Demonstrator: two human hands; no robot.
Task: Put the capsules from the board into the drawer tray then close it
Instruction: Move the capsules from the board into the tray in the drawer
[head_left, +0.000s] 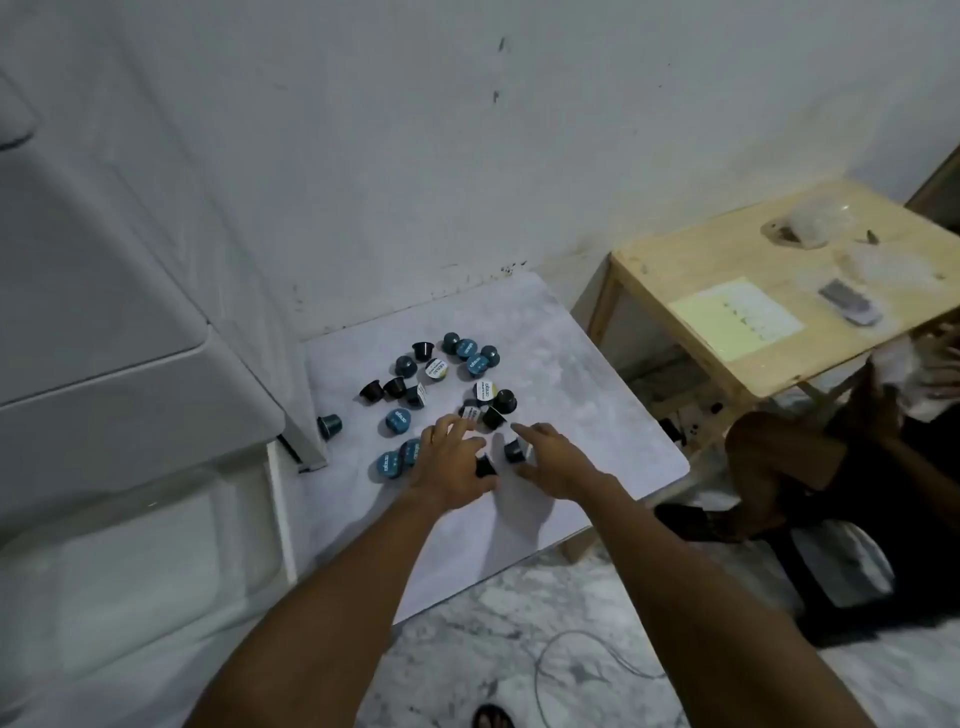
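Note:
Several small coffee capsules (431, 371), some black and some blue-topped, lie scattered on a pale marbled board (571, 374). My left hand (449, 462) hovers over the near capsules with fingers spread, a black capsule (485, 466) at its thumb. My right hand (553, 457) reaches in beside it, fingers apart, touching another black capsule (514, 451). Neither hand has closed around a capsule. One stray capsule (329, 426) lies at the board's left edge. A white drawer unit (130, 415) stands at left with an open translucent drawer tray (156, 571) below.
A light wooden stool-table (753, 291) with papers and plastic stands at right. Another person sits on the floor at right (831, 467), hands raised. A thin cable (571, 665) lies on the marbled floor. A white wall runs behind the board.

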